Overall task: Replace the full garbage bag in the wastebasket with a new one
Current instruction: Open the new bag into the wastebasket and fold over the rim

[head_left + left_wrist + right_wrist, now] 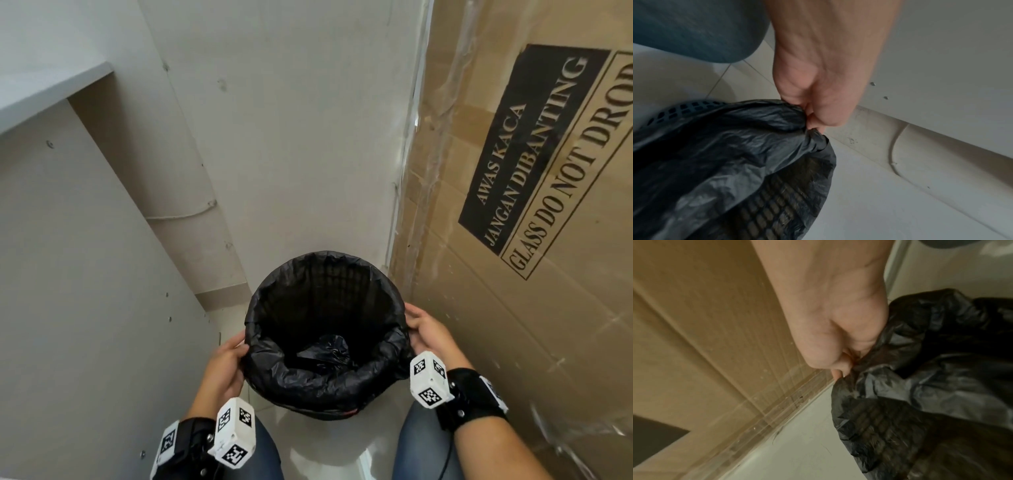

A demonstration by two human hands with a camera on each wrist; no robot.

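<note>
Black garbage bag [329, 373] lines mesh wastebasket [764, 209] on tiled floor [329, 442], rim folded over the edge. Left hand [224, 368] pinches bag edge at near-left rim; right hand [430, 334] pinches it at right rim. Cardboard box [531, 240] stands just right of the wastebasket

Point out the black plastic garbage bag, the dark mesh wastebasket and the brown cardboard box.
Black plastic garbage bag [318, 378]: head view, folded-over near rim.
Dark mesh wastebasket [694, 104]: left wrist view, bare mesh wall.
Brown cardboard box [513, 325]: head view, plain side panel.
</note>
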